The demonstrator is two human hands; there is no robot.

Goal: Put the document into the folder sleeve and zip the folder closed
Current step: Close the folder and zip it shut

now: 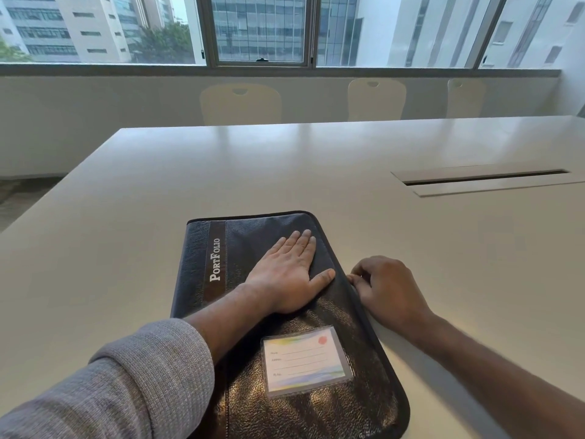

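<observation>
Folder: your dark zip folder (278,391) lies shut and flat on the bench (316,172), at its near edge right in front of you, with "PortFolio" printed on the brown strip along its left side.
Left hand: your left hand (286,274) lies flat on the folder's upper half, fingers straight and together, thumb spread toward the folder's right edge, pressing the cover down.
Right hand: your right hand (384,288) is curled at the folder's right edge, about halfway along it, fingertips pinched against the zip track; the zip pull itself is too small to make out.
Label pocket: a clear pocket holding a pale name card (305,361) sits on the folder's lower half, nearer its right edge.
Sleeve: a grey knitted sleeve (126,384) covers your left forearm, which crosses the folder's lower left corner.
Cable slot: a long cable slot (484,179) is cut into the bench well beyond the folder, to its right.
Chairs: three pale chairs (376,99) stand at the bench's far side, beyond the folder, under the windows (259,26).
</observation>
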